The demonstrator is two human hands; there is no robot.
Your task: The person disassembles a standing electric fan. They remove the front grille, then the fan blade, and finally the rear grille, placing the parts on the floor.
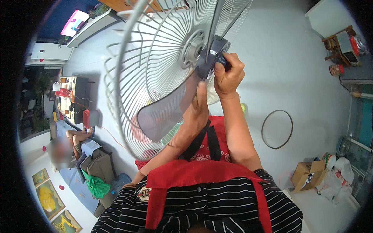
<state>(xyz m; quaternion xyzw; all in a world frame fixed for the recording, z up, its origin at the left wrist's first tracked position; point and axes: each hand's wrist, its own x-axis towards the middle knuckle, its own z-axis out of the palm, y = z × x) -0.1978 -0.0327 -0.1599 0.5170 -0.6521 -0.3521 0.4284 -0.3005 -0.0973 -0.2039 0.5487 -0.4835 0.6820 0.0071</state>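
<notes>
A fan's wire guard stands tilted in front of me. Before it sits a dark fan blade set, its hub close to the guard's round centre plate. One wide, see-through grey blade slants down to the left; other blades point upward, seen nearly edge-on. My right hand has thumb and bent fingers closed around a dark knob at the hub's front. Beneath the hub, my left hand grips the blade near its root, thumb pointing up; its other fingers are mostly hidden.
A thin dark ring lies on the grey floor to the right. Beyond it are a cardboard box and plastic bags. At left, a person sits near a grey sofa with a green cloth. A wooden stool stands far right.
</notes>
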